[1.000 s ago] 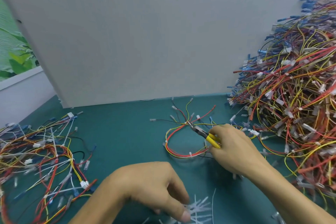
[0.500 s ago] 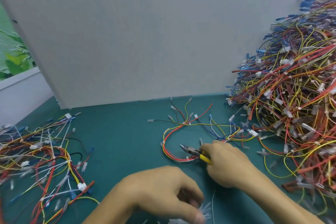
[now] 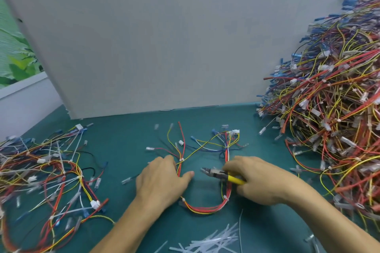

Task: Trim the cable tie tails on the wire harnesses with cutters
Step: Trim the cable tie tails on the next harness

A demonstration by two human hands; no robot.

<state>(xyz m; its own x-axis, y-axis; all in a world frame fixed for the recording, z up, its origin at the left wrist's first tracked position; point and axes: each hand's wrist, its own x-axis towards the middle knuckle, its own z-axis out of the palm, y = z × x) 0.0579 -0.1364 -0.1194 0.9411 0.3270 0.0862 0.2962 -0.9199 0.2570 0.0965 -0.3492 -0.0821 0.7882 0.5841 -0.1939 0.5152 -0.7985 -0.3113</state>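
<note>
A wire harness (image 3: 205, 208) of red and yellow wires lies in a U shape on the green table, its loose ends fanning out toward the wall. White cable ties bind it at several spots. My left hand (image 3: 162, 181) rests flat on the harness's left leg, fingers spread toward a tie. My right hand (image 3: 257, 181) grips the yellow-handled cutters (image 3: 221, 174) over the right leg. The dark jaws point left between the two legs and look nearly closed.
A tall heap of harnesses (image 3: 333, 113) fills the right side. A second, flatter pile (image 3: 47, 176) with long white tie tails lies at left. Cut tie tails (image 3: 213, 240) litter the near edge. A grey panel (image 3: 154, 37) walls off the back.
My left hand has moved up from the cut tails at the near edge onto the harness. The right hand with the cutters has pulled back toward me. The harness now lies closer.
</note>
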